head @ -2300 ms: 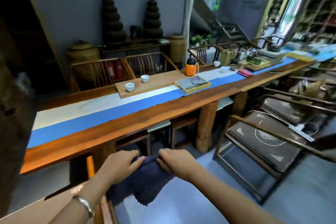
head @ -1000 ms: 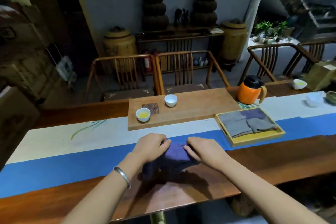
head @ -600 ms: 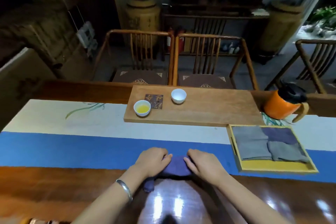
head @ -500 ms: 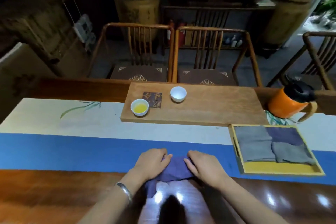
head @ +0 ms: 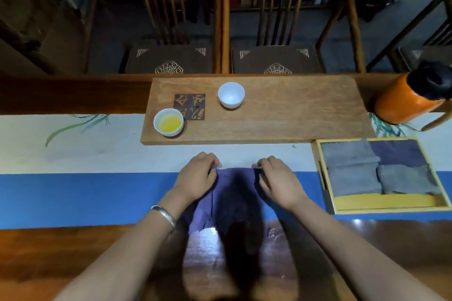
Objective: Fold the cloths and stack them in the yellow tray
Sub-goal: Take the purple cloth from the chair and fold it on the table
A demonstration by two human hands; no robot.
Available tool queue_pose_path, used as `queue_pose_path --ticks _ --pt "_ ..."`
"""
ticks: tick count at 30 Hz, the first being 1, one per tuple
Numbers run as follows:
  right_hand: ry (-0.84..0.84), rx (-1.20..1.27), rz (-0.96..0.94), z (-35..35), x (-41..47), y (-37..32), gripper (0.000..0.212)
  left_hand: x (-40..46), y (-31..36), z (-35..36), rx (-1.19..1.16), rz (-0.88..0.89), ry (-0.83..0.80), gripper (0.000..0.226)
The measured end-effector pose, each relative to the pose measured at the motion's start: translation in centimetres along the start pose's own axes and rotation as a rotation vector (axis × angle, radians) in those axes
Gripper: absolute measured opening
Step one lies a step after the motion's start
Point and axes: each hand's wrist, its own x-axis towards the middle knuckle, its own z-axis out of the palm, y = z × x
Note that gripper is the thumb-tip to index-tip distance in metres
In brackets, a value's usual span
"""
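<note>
Fingers: my left hand (head: 197,179) and right hand (head: 278,182) each pinch a far corner of the purple cloth (head: 232,199).
Cloth: spread on the table (head: 73,252), across the blue runner (head: 85,199).
Yellow tray (head: 386,204): just right, holding folded cloths (head: 352,171).

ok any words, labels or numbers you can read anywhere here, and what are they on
Dark square coaster on the wooden board: gold brush-style characters, too blurred to read.
Chair cushions: gold ornamental emblems, decoration rather than text.
Nothing else carries any legible writing.
</note>
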Motion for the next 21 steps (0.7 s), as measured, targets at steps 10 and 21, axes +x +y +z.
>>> queue_pose_path --ticks 10,21 --pt "-0.196 -0.120 -0.107 1.7 -3.4 -1.7 0.027 -7.6 -1.5 0.9 0.136 0.048 -0.138 0.034" --pt "-0.201 -0.416 -0.100 2.6 -0.6 1.4 0.038 -8.3 -3.8 1.7 0.347 0.087 -0.241 0.045"
